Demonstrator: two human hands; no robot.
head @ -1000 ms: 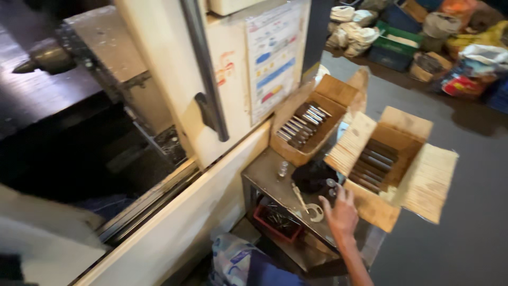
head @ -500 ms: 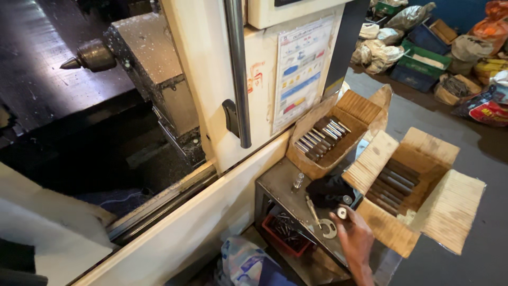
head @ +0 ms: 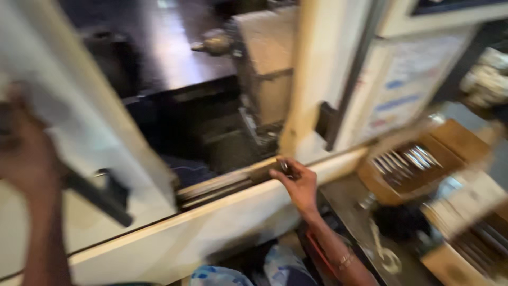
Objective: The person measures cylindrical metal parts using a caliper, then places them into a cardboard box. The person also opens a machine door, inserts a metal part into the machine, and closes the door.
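My right hand (head: 300, 182) is at the machine's lower door rail (head: 227, 182), pinching a small shiny metal part (head: 284, 166) between its fingertips. My left hand (head: 21, 153), blurred at the far left, is wrapped round the upper end of the black bar handle (head: 98, 196) on the cream sliding door (head: 69, 122). Behind the open doorway lies the dark machine interior with a pointed metal spindle (head: 214, 43) and a grey block (head: 264, 69).
To the right, a small metal table (head: 354, 212) carries a black object (head: 399, 222) and open cardboard boxes (head: 418, 161) holding rows of metal rods. A second box (head: 476, 238) stands at the lower right. A printed sheet (head: 399, 90) hangs on the machine's front panel.
My right hand has left the small table and risen to the machine's door rail with a metal part. My left hand has come into view on the door handle. The view swung left.
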